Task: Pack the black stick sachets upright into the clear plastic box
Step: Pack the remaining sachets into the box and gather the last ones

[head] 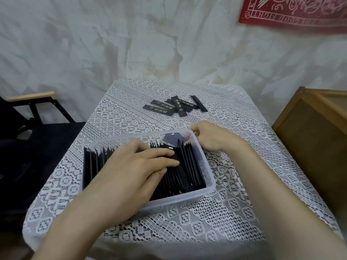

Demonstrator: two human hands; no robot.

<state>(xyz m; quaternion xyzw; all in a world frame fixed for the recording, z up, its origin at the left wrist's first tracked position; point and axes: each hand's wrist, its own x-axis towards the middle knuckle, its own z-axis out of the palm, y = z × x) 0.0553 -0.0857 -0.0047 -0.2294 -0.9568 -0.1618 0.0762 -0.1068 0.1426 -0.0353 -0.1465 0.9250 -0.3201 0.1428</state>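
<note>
Sachets (pixel 188 167) stand in the box (pixel 178 200) under the flat left hand (pixel 137 166).

Looks forward and down from head height (one wide-angle view only), close over the clear rectangular plastic box (pixel 180 199) on the white lace-covered table (pixel 131 102), facing the crumpled white backdrop sheet (pixel 93 44).

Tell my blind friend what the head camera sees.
A left hand rests flat on black stick sachets packed upright in a clear plastic box; the right hand is at its far corner. Loose sachets lie on a lace tablecloth.
</note>
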